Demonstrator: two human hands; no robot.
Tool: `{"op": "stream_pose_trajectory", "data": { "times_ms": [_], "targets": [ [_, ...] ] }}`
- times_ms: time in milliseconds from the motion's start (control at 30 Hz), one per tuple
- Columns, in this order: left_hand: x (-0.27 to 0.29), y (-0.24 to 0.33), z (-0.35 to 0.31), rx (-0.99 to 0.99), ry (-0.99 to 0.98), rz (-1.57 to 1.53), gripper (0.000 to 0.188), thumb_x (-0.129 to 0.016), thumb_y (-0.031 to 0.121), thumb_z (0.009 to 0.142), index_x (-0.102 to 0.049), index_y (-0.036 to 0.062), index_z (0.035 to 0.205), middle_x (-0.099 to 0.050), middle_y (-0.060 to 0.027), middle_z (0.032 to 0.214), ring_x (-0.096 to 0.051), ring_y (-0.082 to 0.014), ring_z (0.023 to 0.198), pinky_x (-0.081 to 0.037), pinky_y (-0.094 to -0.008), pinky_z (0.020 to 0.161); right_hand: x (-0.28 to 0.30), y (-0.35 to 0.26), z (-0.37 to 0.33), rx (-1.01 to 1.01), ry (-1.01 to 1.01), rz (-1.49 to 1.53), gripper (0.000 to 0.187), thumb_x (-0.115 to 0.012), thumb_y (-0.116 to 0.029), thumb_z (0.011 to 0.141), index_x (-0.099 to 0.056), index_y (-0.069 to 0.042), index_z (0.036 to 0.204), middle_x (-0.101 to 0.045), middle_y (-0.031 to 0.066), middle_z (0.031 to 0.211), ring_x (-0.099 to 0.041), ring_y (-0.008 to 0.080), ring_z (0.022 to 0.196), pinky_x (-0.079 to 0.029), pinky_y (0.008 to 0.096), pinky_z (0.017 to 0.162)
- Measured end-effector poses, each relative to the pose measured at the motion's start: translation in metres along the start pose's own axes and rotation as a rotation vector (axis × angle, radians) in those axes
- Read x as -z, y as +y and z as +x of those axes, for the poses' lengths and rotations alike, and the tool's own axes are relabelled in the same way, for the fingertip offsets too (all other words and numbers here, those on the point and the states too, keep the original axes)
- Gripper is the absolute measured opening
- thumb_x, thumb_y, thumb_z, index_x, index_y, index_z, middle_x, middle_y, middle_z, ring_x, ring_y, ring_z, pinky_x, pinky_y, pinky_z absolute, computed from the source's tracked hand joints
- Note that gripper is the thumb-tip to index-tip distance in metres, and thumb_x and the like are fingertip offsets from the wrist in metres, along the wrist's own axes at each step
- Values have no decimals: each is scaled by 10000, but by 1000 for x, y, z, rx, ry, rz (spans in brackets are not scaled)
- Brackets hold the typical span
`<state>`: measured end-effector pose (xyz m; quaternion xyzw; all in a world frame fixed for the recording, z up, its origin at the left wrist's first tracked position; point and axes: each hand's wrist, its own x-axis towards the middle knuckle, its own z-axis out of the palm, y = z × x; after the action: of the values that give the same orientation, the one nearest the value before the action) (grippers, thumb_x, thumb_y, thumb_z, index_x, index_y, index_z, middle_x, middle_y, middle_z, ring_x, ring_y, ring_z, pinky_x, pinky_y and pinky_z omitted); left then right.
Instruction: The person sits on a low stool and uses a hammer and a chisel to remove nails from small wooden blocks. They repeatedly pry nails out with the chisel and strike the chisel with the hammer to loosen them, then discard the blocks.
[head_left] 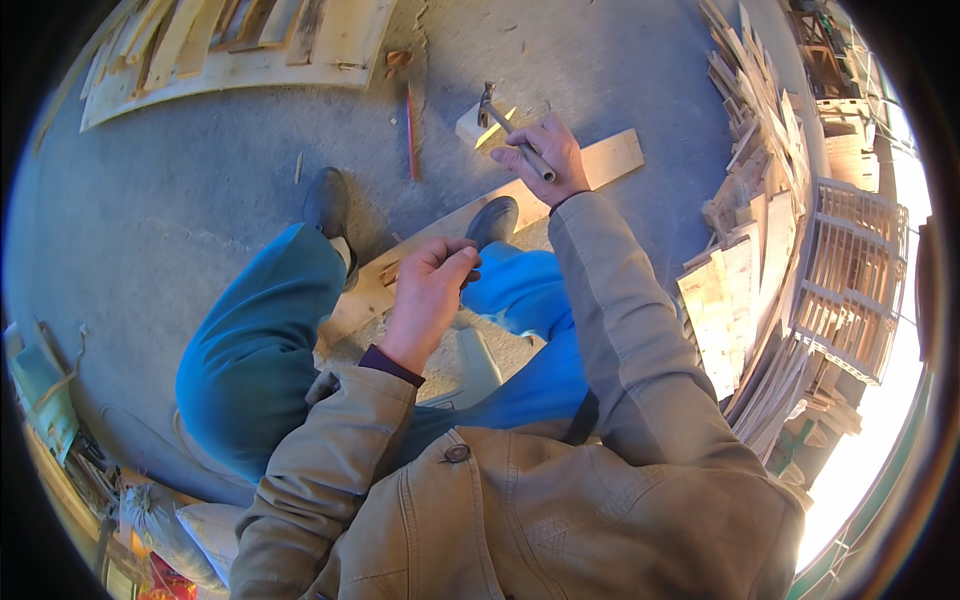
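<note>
My right hand (553, 157) grips the handle of a claw hammer (522, 147) whose metal head points away from me. A small pale wood block (471, 128) lies on the floor behind the hammer head. My left hand (424, 299) is closed in a pinch in front of my body; whatever its fingertips hold, if anything, is too small to make out. Below both hands a long light wooden board (612, 160) runs slantwise across the floor, and one of my shoes (493, 221) rests against or on it; I cannot tell which.
Planks lie on a wide wooden panel (225, 88) at the far left. A thin red stick, perhaps a pencil (411, 135), lies on the concrete. Heaped wood scraps (765, 215) and a slatted crate (850, 270) line the right. Filled bags (165, 520) stand at the lower left.
</note>
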<state>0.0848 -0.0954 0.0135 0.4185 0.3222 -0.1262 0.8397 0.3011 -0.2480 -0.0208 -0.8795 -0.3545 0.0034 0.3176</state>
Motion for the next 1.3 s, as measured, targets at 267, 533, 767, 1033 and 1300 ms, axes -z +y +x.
{"op": "stream_pose_trajectory", "data": {
  "times_ms": [267,533,767,1033,1300],
  "targets": [
    [-4,3,-1,-14,-21,-32,230,-616,159,1012,-667,-9,1160,-704,-77,1000,-667,-148,878,-530,-282,826,-40,7,0,8,22,243,351,-773,-255,889,-556,-32,727,-592,158,730,-583,333,687,-482,412,632],
    [-5,5,-5,-2,-21,-36,242,-617,162,1014,-666,-13,1174,-699,-74,1008,-661,-145,896,-529,-286,821,-34,3,4,-197,146,290,364,-688,-233,964,-533,-16,717,-515,86,642,-469,175,629,-411,346,590],
    [-5,6,-5,10,-39,-50,250,-623,173,1016,-661,-13,1179,-694,-73,1020,-656,-148,898,-526,-294,823,-5,15,35,-492,131,508,425,-584,-323,1047,-634,-9,766,-628,41,747,-578,119,752,-477,290,716],
    [-5,5,-6,-8,-57,-78,258,-630,183,1013,-657,-14,1177,-691,-79,1020,-656,-159,904,-527,-304,833,-2,20,47,-480,284,699,337,-548,-276,1062,-566,-26,836,-489,9,657,-502,132,633,-536,392,828],
    [-8,5,-5,-2,-47,-96,218,-627,168,1010,-658,-17,1122,-675,-63,990,-636,-145,890,-523,-295,825,9,26,62,-618,579,879,315,-582,-266,1035,-564,-32,825,-458,13,624,-442,133,550,-528,380,678]
  ]
}}
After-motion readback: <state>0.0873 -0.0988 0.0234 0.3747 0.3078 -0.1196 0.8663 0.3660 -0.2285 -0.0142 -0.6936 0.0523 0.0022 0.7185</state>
